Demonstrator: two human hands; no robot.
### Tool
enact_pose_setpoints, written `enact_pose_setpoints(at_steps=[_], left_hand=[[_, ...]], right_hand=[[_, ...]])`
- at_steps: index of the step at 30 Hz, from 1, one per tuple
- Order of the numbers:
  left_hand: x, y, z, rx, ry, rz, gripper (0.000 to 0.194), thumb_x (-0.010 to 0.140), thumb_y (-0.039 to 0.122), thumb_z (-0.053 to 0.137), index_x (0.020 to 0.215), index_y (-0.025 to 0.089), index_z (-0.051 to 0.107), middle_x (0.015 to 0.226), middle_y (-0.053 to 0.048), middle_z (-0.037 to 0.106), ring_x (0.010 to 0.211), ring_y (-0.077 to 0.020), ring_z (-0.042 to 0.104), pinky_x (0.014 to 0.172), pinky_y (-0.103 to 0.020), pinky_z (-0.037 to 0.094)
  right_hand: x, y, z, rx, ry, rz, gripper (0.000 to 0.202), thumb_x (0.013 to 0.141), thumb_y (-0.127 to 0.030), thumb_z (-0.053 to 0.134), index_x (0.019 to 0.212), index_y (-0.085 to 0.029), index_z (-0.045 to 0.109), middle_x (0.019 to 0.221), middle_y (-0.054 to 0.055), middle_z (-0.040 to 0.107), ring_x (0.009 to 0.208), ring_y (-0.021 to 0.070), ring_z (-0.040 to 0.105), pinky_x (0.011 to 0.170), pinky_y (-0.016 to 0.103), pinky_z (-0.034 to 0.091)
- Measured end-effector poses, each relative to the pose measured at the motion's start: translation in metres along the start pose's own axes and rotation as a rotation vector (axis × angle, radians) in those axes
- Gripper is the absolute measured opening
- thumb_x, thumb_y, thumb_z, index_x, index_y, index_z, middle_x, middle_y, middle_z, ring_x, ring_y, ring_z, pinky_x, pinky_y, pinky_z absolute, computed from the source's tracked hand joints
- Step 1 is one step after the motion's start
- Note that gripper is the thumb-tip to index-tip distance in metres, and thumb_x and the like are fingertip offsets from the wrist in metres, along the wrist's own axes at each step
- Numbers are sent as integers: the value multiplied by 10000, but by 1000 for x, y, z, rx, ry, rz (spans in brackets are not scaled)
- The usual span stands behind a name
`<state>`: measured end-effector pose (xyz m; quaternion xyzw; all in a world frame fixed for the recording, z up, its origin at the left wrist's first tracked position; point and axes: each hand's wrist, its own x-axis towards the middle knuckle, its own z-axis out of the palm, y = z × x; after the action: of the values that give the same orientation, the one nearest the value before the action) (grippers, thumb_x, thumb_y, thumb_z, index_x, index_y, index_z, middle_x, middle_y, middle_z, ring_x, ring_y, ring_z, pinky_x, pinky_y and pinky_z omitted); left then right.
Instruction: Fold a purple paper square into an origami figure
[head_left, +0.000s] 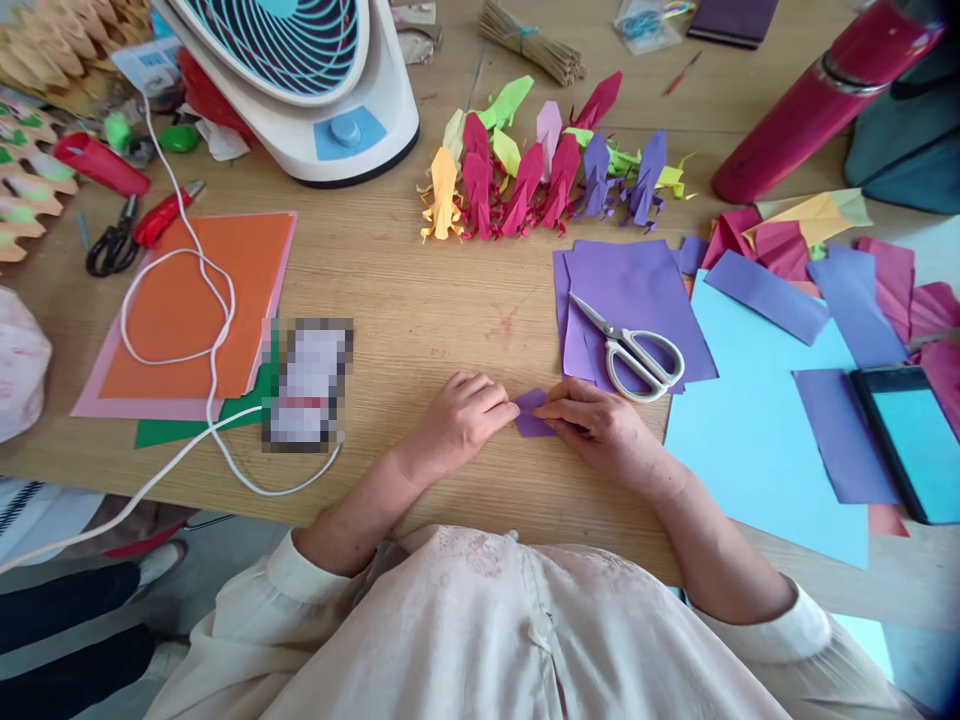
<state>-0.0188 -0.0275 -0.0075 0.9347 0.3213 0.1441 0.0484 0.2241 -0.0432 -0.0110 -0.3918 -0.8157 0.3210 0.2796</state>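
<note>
A small folded piece of purple paper [532,424] lies low over the table, between my two hands. My left hand [471,415] pinches its left edge with fingers pressed together. On the right side my right hand [604,425] grips the same paper between thumb and fingertips. Just beyond my right hand, white-handled scissors [643,365] rest with closed blades on a stack of purple sheets [637,270]. Farther back stand folded paper figures [525,185] in yellow, red, pink, green and purple.
A fan [330,100] stands at the back left. Orange sheets [195,350], a white cable [214,380] and a phone [307,385] lie left. Light-blue paper [757,430], purple pieces [772,295], a dark device [911,440] and a red flask [810,115] occupy the right.
</note>
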Motion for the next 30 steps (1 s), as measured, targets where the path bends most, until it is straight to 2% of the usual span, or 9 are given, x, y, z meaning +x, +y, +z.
enact_pose_setpoints(at_steps=[10, 16, 20, 24, 30], left_hand=[[-12, 0, 4, -22, 23, 14, 199, 1012, 177, 500, 1100, 194, 677, 1031, -45, 718, 962, -188, 598, 874, -356, 454], [-24, 7, 1, 6, -24, 13, 317, 1018, 157, 476, 1316, 159, 581, 1208, -90, 687, 1093, -217, 592, 950, -382, 461], [-25, 17, -4, 68, -72, 10, 331, 1026, 157, 453, 1337, 110, 556, 1248, -110, 669, 1101, -224, 589, 976, -383, 450], [-22, 29, -5, 90, -142, -67, 383, 1017, 177, 459, 1393, 142, 527, 1261, -127, 656, 1140, -252, 586, 993, -430, 455], [-21, 46, 2, 65, -136, -134, 400, 1029, 168, 400, 1415, 126, 494, 1321, -137, 627, 1229, -250, 565, 1051, -393, 469]], right_hand=[[-3, -2, -10, 0, -115, -110, 340, 1010, -117, 416, 1203, -215, 678, 1135, 108, 666, 978, 206, 670, 823, 364, 580], [-7, -13, -4, -275, -181, -148, 346, 989, -69, 384, 1152, -164, 674, 1090, 144, 648, 990, 259, 626, 832, 431, 571], [-10, -17, 0, -398, -228, -163, 366, 963, -34, 379, 1210, -120, 635, 1121, 177, 627, 1012, 289, 591, 841, 467, 566], [-11, -17, 2, -389, -186, -139, 357, 978, -51, 373, 1199, -151, 636, 1107, 151, 620, 972, 264, 590, 840, 453, 559], [-10, -18, 5, -334, -115, -109, 319, 1001, -83, 377, 1109, -167, 665, 1088, 146, 637, 1013, 263, 605, 858, 460, 545]])
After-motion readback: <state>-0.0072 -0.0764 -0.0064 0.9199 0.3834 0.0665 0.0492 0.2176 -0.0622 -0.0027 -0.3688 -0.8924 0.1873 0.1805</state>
